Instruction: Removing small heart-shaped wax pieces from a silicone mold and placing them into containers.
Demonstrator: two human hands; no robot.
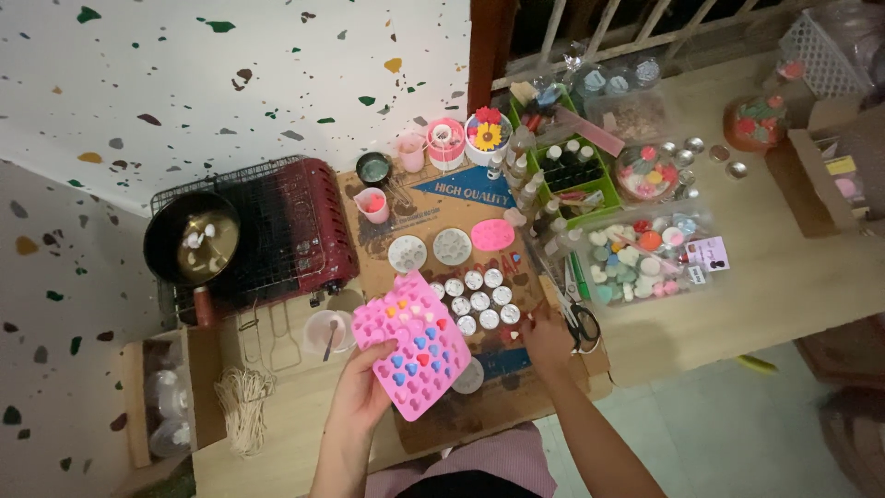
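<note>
Speckled terrazzo wall backs the crowded wooden counter (784, 277), its near edge low in the frame, where the left hand (364, 387) grips a pink heart mould (412, 343) at lower centre, long axis slanting upper-left to lower-right, and the right hand (546, 337), grip unclear, rests by small round tins (479, 301).

- Pink silicone mould (412, 343): rectangular tray of small heart cavities, several filled red, blue, yellow; was tilted, held above the counter.
- Small round tins (479, 300): clustered, upright on cardboard, just right of it.
</note>
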